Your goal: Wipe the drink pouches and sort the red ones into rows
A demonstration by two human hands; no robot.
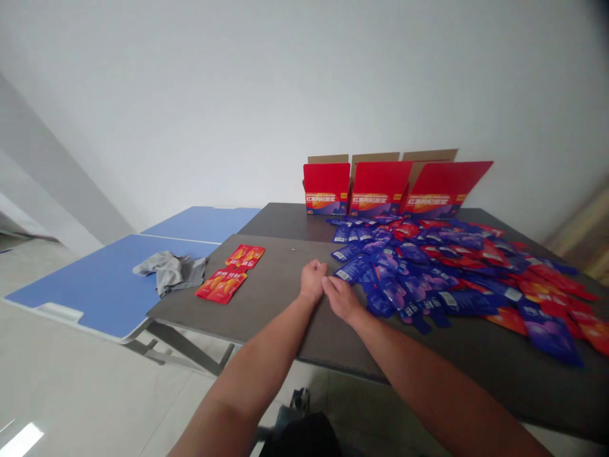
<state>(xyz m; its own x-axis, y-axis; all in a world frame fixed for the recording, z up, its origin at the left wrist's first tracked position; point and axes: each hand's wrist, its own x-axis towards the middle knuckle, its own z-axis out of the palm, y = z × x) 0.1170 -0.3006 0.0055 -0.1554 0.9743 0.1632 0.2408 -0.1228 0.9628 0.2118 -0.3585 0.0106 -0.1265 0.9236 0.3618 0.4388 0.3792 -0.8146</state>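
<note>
Blue sachets [394,273] in a heap just beside the hands [328,285]

Fig. view: head-worn camera — looks forward and down | faces: dark grey table [266,298], white wall [285,82] beyond | nearest: left hand [313,280], right hand [341,299] — close below

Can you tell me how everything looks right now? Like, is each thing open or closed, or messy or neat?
Left hand: empty, resting on table.
Right hand: empty, resting beside left hand.
Sachet heap: blue and red, messy, spread out.
Red sachets: lying flat in two small groups.
Cartons: standing, flaps open.
Cloth: gray, crumpled.
Gray table: flat.
Blue table: flat.
</note>
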